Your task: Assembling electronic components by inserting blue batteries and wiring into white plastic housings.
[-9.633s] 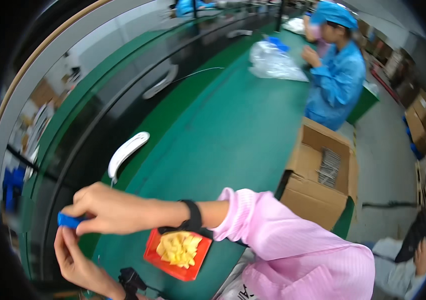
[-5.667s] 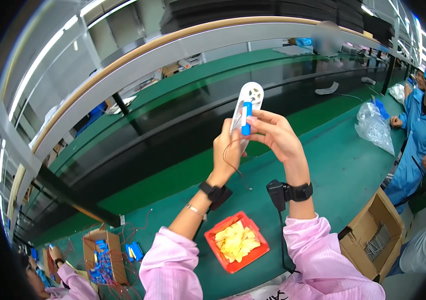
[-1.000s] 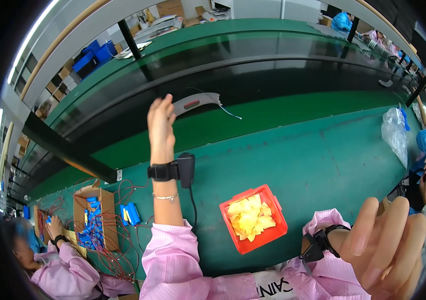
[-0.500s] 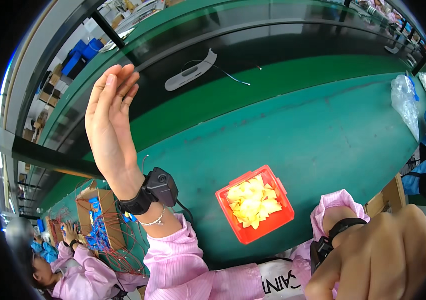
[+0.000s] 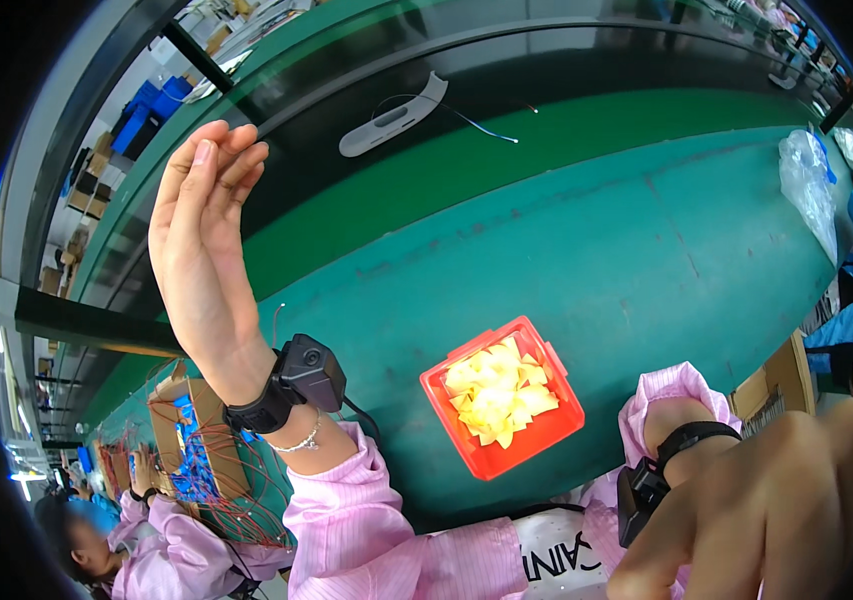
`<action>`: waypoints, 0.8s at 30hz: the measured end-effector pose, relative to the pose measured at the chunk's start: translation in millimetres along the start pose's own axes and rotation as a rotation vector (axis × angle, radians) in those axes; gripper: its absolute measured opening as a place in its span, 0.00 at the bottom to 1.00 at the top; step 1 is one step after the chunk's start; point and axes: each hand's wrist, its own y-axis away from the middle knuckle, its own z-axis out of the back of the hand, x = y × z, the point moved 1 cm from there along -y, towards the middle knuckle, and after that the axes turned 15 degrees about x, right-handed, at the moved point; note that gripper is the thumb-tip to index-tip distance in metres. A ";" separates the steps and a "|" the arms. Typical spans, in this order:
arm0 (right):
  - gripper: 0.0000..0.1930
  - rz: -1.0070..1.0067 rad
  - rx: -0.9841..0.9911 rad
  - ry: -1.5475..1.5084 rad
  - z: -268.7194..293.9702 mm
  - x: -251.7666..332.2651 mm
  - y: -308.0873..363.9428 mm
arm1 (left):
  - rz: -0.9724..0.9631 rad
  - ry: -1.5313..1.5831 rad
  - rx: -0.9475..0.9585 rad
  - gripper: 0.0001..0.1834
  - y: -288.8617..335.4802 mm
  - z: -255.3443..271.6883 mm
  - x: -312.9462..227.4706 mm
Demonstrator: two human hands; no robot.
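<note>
My left hand [image 5: 208, 245] is raised above the left side of the bench, palm turned to the right. Its fingers are stretched and slightly bent, with nothing between them. Closest to it is a grey curved plastic part [image 5: 394, 122] with a slot, lying on the dark conveyor beside a thin cable [image 5: 486, 131]. My right hand [image 5: 756, 505] is at the lower right, large in the picture and seen from the back. Its fingertips are hidden, so I cannot see whether it holds anything. Between my forearms a red plastic bin [image 5: 516, 452] holds many yellow paper-like pieces [image 5: 499, 392].
The green bench top [image 5: 606, 250] borders the conveyor. At left is a cardboard box [image 5: 214, 415] of blue parts with red wires, beside a seated person in pink [image 5: 171, 555]. A clear plastic bag [image 5: 808, 190] and an open carton [image 5: 774, 385] are at right, near people in blue.
My left hand has shifted slightly left in the picture, its fingertips a bit closer together. The whole view has moved a little; the right hand keeps nearly the same pose.
</note>
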 end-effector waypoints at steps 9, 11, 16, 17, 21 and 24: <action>0.13 0.029 0.018 0.018 0.1 1.5 3.3 | 0.002 -0.019 0.038 0.16 -0.7 -3.1 1.0; 0.13 0.032 0.018 0.027 -0.2 1.8 3.8 | 0.006 -0.021 0.047 0.16 -1.2 -4.8 1.2; 0.12 0.034 0.025 0.023 0.6 0.2 3.8 | 0.022 -0.051 0.071 0.16 0.5 -6.1 0.8; 0.12 0.033 0.028 0.022 0.8 0.7 3.0 | 0.033 -0.061 0.083 0.17 0.8 -5.3 0.8; 0.12 0.038 0.028 0.031 -1.4 0.7 4.0 | 0.034 -0.062 0.083 0.17 -0.5 -8.4 0.8; 0.12 0.039 0.028 0.037 -2.7 1.1 3.5 | 0.020 -0.053 0.079 0.16 -0.7 -11.6 -2.3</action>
